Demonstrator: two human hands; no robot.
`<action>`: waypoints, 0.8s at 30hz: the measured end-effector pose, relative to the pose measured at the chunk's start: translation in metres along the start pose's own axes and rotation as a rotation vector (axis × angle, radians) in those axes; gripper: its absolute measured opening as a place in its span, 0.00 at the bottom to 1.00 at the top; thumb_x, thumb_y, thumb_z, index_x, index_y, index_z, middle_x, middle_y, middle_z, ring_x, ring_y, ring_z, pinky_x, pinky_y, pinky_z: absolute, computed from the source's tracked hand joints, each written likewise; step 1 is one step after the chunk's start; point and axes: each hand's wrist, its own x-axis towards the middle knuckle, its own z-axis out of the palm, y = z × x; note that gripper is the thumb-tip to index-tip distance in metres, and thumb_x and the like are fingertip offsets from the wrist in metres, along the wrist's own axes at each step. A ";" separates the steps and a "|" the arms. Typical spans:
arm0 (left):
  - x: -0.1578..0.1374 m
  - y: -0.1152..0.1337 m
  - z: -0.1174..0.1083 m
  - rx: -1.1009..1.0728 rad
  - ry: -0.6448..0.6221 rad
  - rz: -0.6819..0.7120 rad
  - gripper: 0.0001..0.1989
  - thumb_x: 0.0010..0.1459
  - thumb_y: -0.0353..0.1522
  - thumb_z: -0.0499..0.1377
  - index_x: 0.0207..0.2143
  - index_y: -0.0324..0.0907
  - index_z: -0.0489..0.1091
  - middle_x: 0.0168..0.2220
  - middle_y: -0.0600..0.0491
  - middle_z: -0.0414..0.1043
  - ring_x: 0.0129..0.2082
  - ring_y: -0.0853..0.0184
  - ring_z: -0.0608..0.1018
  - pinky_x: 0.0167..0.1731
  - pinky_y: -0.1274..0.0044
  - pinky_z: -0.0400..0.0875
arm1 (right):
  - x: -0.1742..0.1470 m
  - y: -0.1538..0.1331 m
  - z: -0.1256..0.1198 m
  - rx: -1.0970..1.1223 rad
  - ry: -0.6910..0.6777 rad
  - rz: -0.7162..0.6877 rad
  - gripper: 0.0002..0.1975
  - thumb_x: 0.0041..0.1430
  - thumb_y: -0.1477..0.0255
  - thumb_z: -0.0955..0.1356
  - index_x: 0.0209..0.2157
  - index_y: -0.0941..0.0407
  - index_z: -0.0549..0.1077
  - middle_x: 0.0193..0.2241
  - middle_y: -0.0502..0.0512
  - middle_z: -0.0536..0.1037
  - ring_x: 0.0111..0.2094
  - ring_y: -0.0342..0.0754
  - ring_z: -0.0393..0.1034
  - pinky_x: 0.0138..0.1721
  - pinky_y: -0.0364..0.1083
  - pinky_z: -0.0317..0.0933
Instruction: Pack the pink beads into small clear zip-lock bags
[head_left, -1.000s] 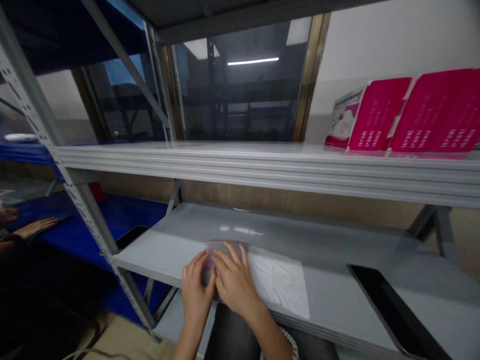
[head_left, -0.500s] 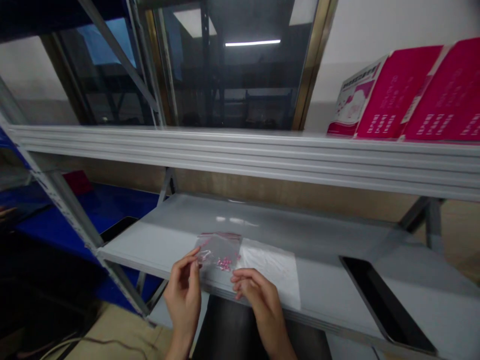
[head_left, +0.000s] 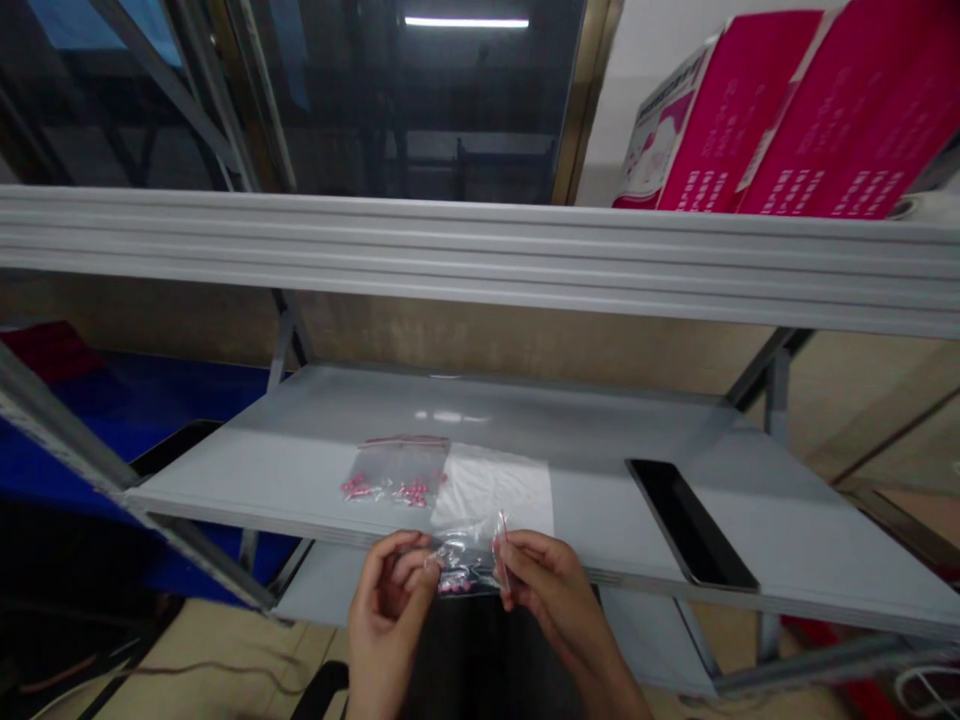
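Observation:
A small clear zip bag (head_left: 466, 555) with pink bits at its bottom is stretched between my hands, just in front of the shelf edge. My left hand (head_left: 394, 605) pinches its left end between thumb and fingers. At the other end, my right hand (head_left: 551, 590) grips it by the red zip strip. Beyond, on the grey shelf, lies another clear zip bag (head_left: 394, 465) with a red seal line and pink beads gathered in two clusters. Beside that bag lies a crumpled white sheet (head_left: 499, 480), partly behind the bag I hold.
A black phone-like slab (head_left: 690, 525) lies on the right of the grey shelf (head_left: 585, 410). Pink boxes (head_left: 735, 110) stand on the upper shelf, whose metal edge (head_left: 450, 250) runs across above my hands. A slanted metal post (head_left: 67, 430) stands at left.
My hands have come together on a small zip bag, now pulled out between them. The other bag is fully uncovered on the shelf. The view has tilted down and shifted right.

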 end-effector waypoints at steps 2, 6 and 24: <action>0.003 0.008 -0.001 -0.019 -0.018 -0.082 0.26 0.40 0.38 0.73 0.42 0.41 0.71 0.26 0.56 0.74 0.26 0.71 0.75 0.28 0.83 0.70 | -0.003 -0.002 -0.006 0.038 0.032 -0.009 0.23 0.40 0.57 0.79 0.30 0.61 0.80 0.20 0.51 0.73 0.20 0.39 0.65 0.22 0.39 0.59; 0.008 0.020 -0.009 -0.005 0.067 -0.161 0.28 0.36 0.39 0.74 0.40 0.40 0.73 0.34 0.53 0.75 0.28 0.70 0.75 0.27 0.83 0.69 | -0.011 -0.010 -0.013 0.063 0.053 -0.053 0.20 0.40 0.59 0.79 0.31 0.59 0.81 0.19 0.51 0.74 0.22 0.40 0.67 0.25 0.40 0.62; -0.030 0.018 0.019 0.496 -0.408 0.235 0.09 0.59 0.36 0.57 0.27 0.43 0.64 0.25 0.56 0.64 0.26 0.68 0.70 0.28 0.79 0.67 | -0.024 0.011 -0.001 -0.186 -0.115 -0.028 0.18 0.47 0.61 0.76 0.23 0.59 0.70 0.21 0.50 0.73 0.21 0.39 0.63 0.21 0.38 0.55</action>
